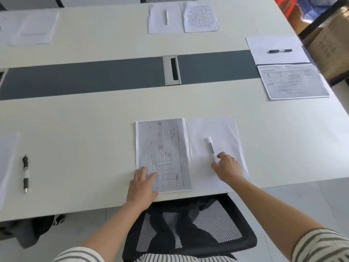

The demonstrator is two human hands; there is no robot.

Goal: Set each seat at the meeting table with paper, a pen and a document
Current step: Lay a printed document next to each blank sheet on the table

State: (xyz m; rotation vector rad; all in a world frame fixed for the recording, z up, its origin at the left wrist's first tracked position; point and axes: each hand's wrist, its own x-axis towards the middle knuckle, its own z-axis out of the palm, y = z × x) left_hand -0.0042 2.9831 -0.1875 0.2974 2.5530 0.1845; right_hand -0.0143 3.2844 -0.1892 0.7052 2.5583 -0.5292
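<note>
At the near seat a printed diagram document [164, 148] lies beside a blank sheet of paper [222, 133]. A white pen [211, 146] rests on the blank sheet. My right hand [227, 167] pinches the pen's near end between thumb and fingers. My left hand [143, 184] lies flat, fingers spread, on the document's lower left corner. Across the table lies another set: blank paper [158, 25], a white pen [166, 17] and a text document [200, 17]. On the right lie blank paper [277, 57], a dark pen [281, 51] and a form document [292, 81].
A black-and-white pen [25, 173] lies at the left beside a sheet [6, 157]. More sheets [28, 27] lie far left. A cable grommet [171, 69] sits in the table's grey centre strip [85, 78]. A black mesh chair [188, 227] stands under the near edge.
</note>
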